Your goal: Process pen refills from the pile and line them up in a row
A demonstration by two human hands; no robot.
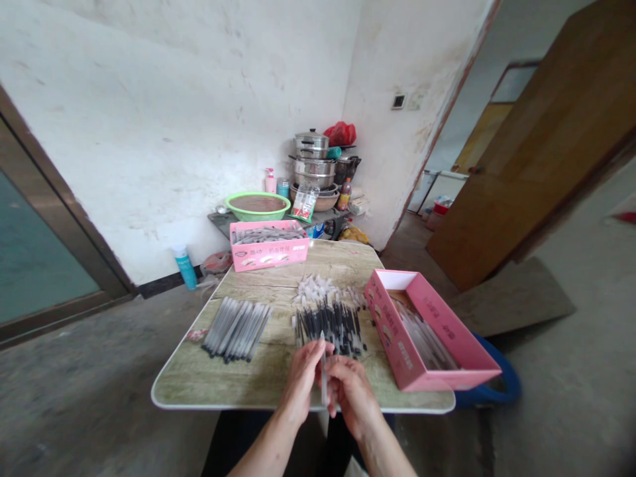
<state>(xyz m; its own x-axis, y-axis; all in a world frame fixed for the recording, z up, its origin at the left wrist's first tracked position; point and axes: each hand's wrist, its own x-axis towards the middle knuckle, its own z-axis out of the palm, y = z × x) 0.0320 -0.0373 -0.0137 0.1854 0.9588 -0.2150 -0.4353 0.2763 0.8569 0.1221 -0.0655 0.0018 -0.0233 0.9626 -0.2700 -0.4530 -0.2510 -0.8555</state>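
Near the table's front edge, my left hand (304,371) and my right hand (352,389) are closed on a clear pen (324,385) between them, its pointed end facing away from me. Just beyond my fingers lies a pile of thin black pen refills (335,321). Behind that pile, small whitish pieces (315,289), perhaps pen tips, are heaped. To the left, a row of clear pens (237,329) with dark ends lies side by side. A pink box (392,331) at the right holds long translucent pen barrels (428,341).
At the table's (223,384) far left edge stands another pink box (268,255), filled with pens. Behind it, a shelf carries a green basin (257,213), steel pots (314,171) and bottles. A blue spray can (185,266) stands on the floor at the left.
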